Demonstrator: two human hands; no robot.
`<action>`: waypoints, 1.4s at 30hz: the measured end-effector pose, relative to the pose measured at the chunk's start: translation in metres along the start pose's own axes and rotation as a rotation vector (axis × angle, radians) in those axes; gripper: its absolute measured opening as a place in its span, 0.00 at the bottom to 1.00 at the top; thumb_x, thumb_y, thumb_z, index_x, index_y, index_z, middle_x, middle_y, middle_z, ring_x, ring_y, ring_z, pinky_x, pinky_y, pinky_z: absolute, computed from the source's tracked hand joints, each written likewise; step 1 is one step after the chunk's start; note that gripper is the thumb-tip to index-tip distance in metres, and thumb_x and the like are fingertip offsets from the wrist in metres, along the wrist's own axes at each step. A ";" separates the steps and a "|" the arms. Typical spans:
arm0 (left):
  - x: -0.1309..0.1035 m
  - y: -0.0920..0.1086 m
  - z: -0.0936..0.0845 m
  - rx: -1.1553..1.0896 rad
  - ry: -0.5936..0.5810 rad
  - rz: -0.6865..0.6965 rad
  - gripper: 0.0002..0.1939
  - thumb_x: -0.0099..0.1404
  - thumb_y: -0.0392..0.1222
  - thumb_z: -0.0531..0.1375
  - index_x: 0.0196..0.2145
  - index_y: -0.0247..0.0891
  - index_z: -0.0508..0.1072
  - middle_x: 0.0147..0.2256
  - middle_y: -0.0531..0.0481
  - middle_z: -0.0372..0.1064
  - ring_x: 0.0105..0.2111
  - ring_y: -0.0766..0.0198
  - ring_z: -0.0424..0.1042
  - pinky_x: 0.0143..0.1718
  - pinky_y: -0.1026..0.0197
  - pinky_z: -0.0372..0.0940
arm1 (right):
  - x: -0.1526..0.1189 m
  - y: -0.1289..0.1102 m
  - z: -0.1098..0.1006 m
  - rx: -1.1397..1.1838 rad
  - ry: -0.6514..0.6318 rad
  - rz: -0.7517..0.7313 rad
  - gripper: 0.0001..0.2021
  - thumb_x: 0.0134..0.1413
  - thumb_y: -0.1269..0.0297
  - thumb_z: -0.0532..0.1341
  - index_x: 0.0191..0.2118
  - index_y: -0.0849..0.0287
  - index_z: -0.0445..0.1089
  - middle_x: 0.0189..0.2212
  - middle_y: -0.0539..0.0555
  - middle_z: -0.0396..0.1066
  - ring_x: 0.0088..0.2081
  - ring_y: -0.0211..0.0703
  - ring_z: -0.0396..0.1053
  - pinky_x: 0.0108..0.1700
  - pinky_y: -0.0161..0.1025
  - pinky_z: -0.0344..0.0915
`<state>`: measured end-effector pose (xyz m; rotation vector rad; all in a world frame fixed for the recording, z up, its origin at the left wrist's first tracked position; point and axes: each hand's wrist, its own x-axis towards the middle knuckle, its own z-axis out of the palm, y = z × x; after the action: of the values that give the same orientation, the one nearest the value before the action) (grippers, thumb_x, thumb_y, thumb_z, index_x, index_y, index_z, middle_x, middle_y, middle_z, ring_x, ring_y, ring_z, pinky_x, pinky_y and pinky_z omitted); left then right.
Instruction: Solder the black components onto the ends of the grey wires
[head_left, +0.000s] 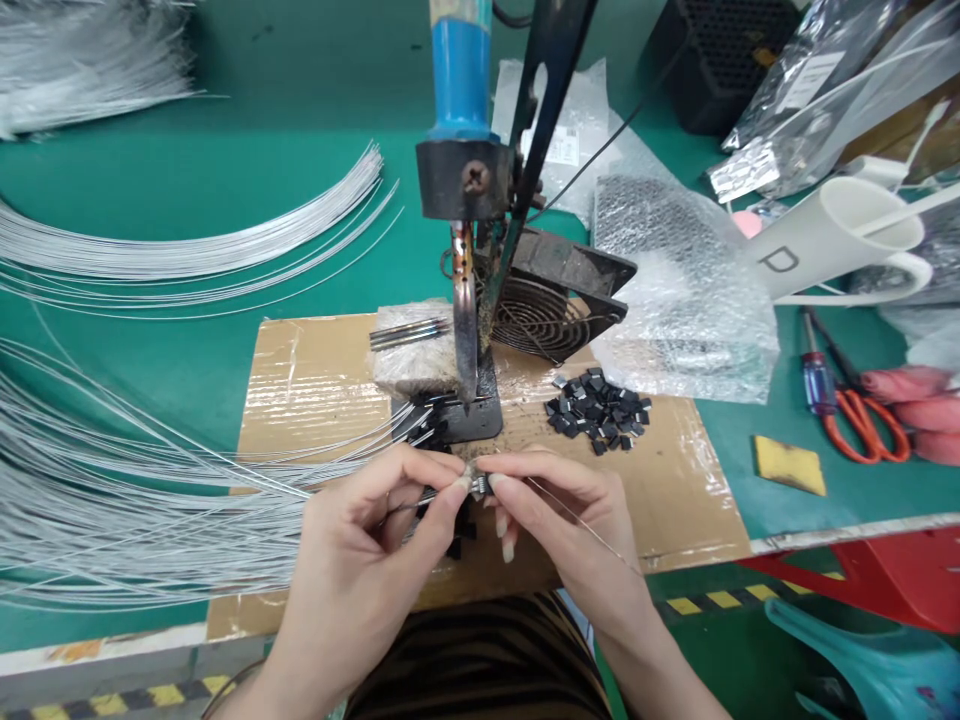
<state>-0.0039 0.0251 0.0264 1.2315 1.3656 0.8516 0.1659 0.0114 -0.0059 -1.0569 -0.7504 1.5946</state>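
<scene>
My left hand [382,530] pinches the end of a thin grey wire between thumb and forefinger. Against it, my right hand [562,510] grips a small black connector [482,485] with metal contacts, and the two fingertips nearly meet. A fine strand [577,517] runs back across my right hand; its far end lies near the wrist. Just above hangs a soldering iron [465,330] on a stand, tip downward and apart from the connector. Black pieces with wires attached [424,425] lie partly hidden behind and under my left hand.
Bundles of grey wires [150,490] spread over the left side. A pile of black connectors [598,408] sits on the cardboard [675,500]. Behind are a small fan [555,300] and bubble wrap [675,290]. To the right lie a white mug [832,240], scissors [862,425] and a yellow sponge [789,464].
</scene>
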 end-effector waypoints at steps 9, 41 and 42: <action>-0.002 -0.003 0.003 0.004 0.014 0.021 0.06 0.68 0.36 0.65 0.32 0.41 0.79 0.35 0.52 0.81 0.29 0.69 0.75 0.27 0.71 0.64 | -0.001 -0.001 0.000 0.004 -0.003 -0.009 0.07 0.63 0.68 0.69 0.42 0.51 0.86 0.30 0.49 0.76 0.25 0.28 0.72 0.28 0.24 0.73; -0.004 -0.005 0.002 0.082 0.133 0.020 0.05 0.68 0.39 0.66 0.33 0.43 0.79 0.34 0.54 0.81 0.28 0.70 0.75 0.23 0.72 0.61 | -0.011 0.000 -0.001 -0.225 0.036 -0.123 0.09 0.64 0.68 0.68 0.45 0.47 0.85 0.31 0.49 0.76 0.25 0.33 0.72 0.28 0.30 0.71; -0.004 -0.005 0.002 0.079 0.135 0.020 0.04 0.68 0.39 0.66 0.33 0.43 0.79 0.34 0.53 0.81 0.28 0.70 0.75 0.23 0.72 0.61 | -0.012 0.000 -0.001 -0.264 0.041 -0.152 0.10 0.64 0.68 0.68 0.46 0.47 0.85 0.31 0.49 0.77 0.26 0.33 0.72 0.28 0.30 0.70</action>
<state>-0.0032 0.0198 0.0226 1.2695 1.5095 0.9158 0.1679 0.0001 -0.0029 -1.1872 -1.0093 1.3662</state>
